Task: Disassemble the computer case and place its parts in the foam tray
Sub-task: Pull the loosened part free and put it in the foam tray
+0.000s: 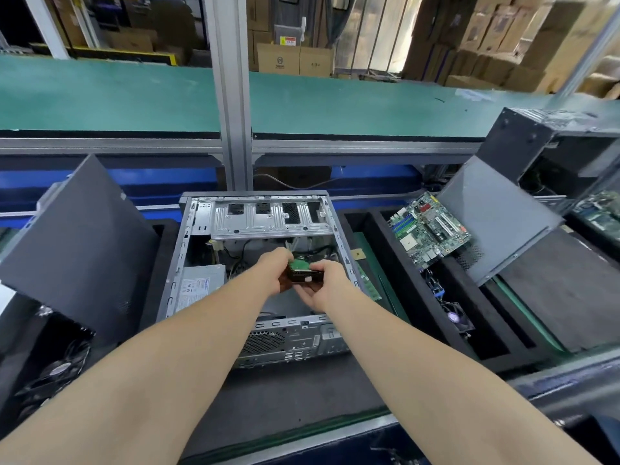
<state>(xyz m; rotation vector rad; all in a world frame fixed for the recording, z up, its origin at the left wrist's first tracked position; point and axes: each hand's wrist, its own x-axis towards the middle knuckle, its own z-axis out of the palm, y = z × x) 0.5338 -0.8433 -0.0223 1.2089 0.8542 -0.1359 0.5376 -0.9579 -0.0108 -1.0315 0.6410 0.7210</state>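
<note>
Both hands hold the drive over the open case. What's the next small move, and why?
Probably lift the drive clear of the case and carry it right to the foam tray. The left hand and right hand grip it above the case floor, and the tray beside it already holds the motherboard.

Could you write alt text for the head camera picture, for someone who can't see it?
A person's left hand and right hand hold a small drive with a green board over an open case. To its right, a motherboard leans in a black foam tray.
</note>
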